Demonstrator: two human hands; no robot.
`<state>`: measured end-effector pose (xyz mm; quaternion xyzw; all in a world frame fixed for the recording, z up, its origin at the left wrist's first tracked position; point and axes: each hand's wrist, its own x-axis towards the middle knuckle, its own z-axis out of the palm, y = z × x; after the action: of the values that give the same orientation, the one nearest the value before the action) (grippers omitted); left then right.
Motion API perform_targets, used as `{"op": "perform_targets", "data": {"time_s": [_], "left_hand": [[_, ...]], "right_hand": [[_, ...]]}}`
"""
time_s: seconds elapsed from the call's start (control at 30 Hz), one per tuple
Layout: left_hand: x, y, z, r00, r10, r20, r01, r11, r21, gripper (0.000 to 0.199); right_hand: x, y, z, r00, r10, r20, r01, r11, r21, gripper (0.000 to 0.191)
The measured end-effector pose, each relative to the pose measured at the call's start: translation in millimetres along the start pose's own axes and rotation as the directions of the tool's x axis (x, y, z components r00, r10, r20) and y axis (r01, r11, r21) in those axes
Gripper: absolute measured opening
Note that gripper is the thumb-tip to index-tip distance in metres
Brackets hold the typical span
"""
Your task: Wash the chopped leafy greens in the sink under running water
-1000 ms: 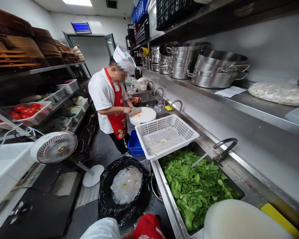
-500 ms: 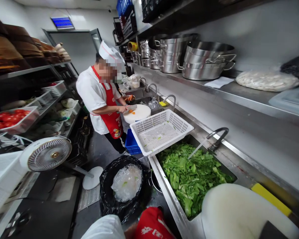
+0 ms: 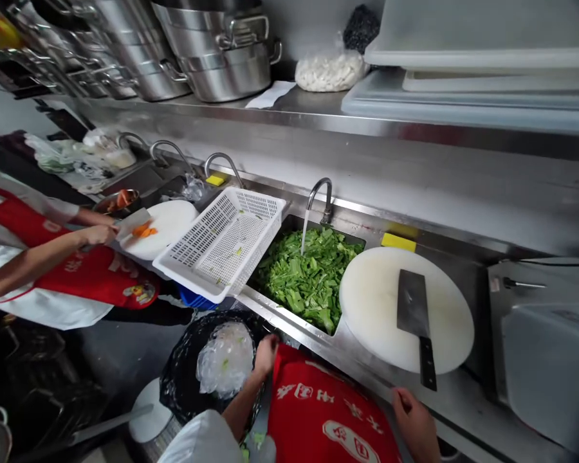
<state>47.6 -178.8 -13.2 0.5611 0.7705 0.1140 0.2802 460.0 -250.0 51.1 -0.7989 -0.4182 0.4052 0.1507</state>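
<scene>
The chopped greens (image 3: 302, 276) lie in the sink (image 3: 284, 316), beyond both hands and apart from them. The left hand (image 3: 266, 355) curls beside the red apron (image 3: 313, 411) (whether it grips cloth, I cannot tell); the right hand (image 3: 413, 421), half-curled, contents unclear, is near the cleaver (image 3: 413, 305).

Steel table (image 3: 463, 402) had a chunky round white chopping board (image 3: 371, 308) on it, yellow sponge (image 3: 398, 242) right behind, and the shelf (image 3: 318, 106) above held stacked metal pots (image 3: 226, 74).

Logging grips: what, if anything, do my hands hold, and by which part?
Left hand: beside the red cloth apron; any edge grip is unclear. Right hand: curled, nothing visibly held.
</scene>
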Motion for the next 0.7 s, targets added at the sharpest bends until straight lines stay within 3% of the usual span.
{"op": "perform_targets", "data": {"time_s": [0.17, 0.3, 0.47, 0.7], "left_hand": [[84, 50, 8.6, 0.982, 0.188, -0.010, -0.188, 0.982, -0.029, 0.030], [145, 84, 18.9, 0.983, 0.151, 0.108, -0.160, 0.984, 0.083, 0.056], [190, 83, 36.0, 0.949, -0.105, 0.296, 0.034, 0.971, 0.236, 0.102], [220, 74, 61.6, 0.928, -0.172, 0.330, 0.082, 0.960, 0.269, 0.123]], "right_hand": [[-10, 5, -4, 0.995, 0.054, -0.082, -0.052, 0.998, 0.020, 0.062], [-14, 10, -10, 0.993, 0.102, -0.062, -0.099, 0.994, 0.040, 0.057], [-27, 33, -4, 0.978, 0.179, -0.110, -0.175, 0.984, 0.041, 0.044], [-62, 76, 23, 0.929, 0.320, -0.184, -0.310, 0.947, 0.081, 0.036]]}}
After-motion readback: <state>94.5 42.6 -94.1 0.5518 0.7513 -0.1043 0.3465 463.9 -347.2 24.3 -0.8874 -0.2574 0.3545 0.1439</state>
